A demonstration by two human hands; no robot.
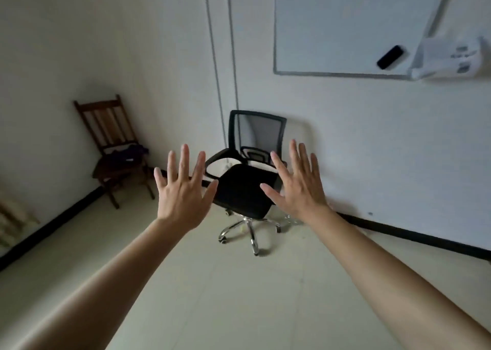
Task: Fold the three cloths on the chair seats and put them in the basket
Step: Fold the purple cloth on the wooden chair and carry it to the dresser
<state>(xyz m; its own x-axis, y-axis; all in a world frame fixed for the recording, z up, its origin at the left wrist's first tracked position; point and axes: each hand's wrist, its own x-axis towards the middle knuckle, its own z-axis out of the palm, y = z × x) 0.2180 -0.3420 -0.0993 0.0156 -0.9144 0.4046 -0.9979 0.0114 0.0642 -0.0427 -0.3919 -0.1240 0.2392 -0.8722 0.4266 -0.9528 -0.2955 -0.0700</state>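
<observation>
My left hand [183, 190] and my right hand [297, 187] are stretched out in front of me, backs up, fingers spread and straight, holding nothing. Between and beyond them stands a black office chair [243, 187] with a mesh back; the part of its seat I see is bare. A wooden chair [111, 126] stands in the left corner with a dark cloth [125, 155] crumpled on its seat. No basket is in view.
A whiteboard [345, 22] with a black eraser [390, 57] hangs on the wall at the upper right. A radiator [13, 222] shows at the left edge. Pale floor [225, 296] lies between me and the chairs.
</observation>
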